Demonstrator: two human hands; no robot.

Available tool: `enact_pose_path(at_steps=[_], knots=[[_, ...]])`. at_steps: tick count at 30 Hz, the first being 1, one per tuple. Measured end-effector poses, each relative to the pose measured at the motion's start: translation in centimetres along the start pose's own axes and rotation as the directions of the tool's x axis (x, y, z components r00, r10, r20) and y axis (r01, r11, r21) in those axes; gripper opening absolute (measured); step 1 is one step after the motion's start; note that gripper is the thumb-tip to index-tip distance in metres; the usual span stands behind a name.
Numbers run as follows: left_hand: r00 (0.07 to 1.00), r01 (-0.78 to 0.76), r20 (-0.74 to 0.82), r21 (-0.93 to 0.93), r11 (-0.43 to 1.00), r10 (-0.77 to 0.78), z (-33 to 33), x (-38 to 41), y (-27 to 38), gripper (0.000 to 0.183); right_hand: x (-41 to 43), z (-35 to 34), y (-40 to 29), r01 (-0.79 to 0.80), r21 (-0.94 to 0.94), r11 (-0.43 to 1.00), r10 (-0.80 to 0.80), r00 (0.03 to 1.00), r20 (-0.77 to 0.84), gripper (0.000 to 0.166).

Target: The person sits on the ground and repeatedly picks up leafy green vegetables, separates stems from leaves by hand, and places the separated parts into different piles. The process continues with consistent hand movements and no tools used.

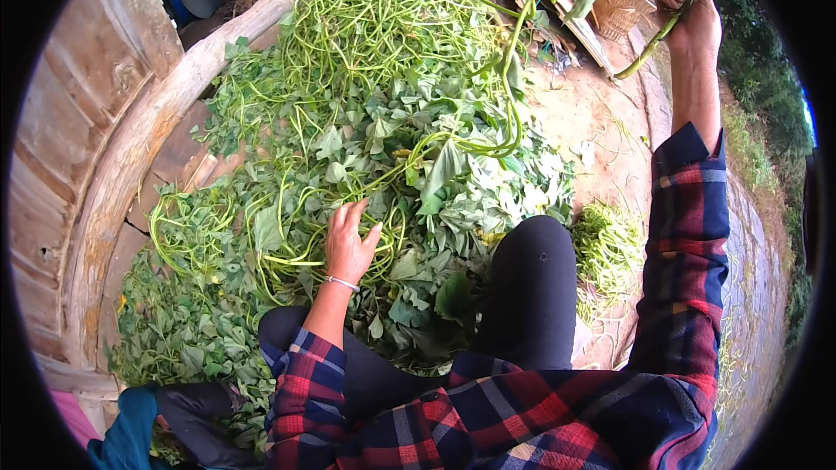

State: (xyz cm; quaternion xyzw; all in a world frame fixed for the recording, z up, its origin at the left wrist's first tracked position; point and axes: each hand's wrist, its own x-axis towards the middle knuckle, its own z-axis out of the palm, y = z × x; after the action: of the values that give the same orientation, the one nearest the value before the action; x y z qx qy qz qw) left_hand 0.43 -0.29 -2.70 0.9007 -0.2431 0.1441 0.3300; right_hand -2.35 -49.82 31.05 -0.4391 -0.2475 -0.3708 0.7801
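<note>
High at the right, my right hand (695, 16) is closed around a long green leafy vine (513, 78). This vine arcs left and down across the heap in front of me, with a few limp leaves hanging from it. Something small and dark shows at my fingers, too unclear to name. My left hand (351, 241), with a bracelet (343, 284) at its wrist, lies over tangled vine stems, fingers extended and thumb apart. Green leaves (398, 104) cover the ground around my bent knees. Beyond them rises a tall tangle of thin stripped stems (392, 13).
A smaller bundle of stems (607, 248) lies beside my right knee. A wooden beam (130, 189) and plank wall (65, 130) curve along the left. At the back right stands a woven basket (617, 10). Another person's leg (196, 418) shows at lower left.
</note>
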Motion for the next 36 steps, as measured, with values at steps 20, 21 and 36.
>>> enact_pose_path(at_steps=[20, 21, 36], knots=[[0.950, -0.296, 0.046, -0.181, 0.938, 0.309, 8.1, 12.1, 7.3, 0.026, -2.9, -3.0, -13.4, 0.176, -0.185, 0.967, -0.173, 0.984, 0.032, 0.016], [0.942, -0.323, 0.027, -0.213, 0.922, 0.336, 6.5, 12.8, 9.2, 0.025, -3.2, -4.3, -13.3, 0.161, -0.167, 0.973, -0.152, 0.986, 0.066, 0.016], [0.952, 0.094, -0.300, 0.450, 0.888, 0.052, -15.6, 18.9, 4.6, 0.055, -9.4, 2.4, 8.5, -0.142, -0.127, 0.982, 0.089, 0.931, -0.355, 0.016]])
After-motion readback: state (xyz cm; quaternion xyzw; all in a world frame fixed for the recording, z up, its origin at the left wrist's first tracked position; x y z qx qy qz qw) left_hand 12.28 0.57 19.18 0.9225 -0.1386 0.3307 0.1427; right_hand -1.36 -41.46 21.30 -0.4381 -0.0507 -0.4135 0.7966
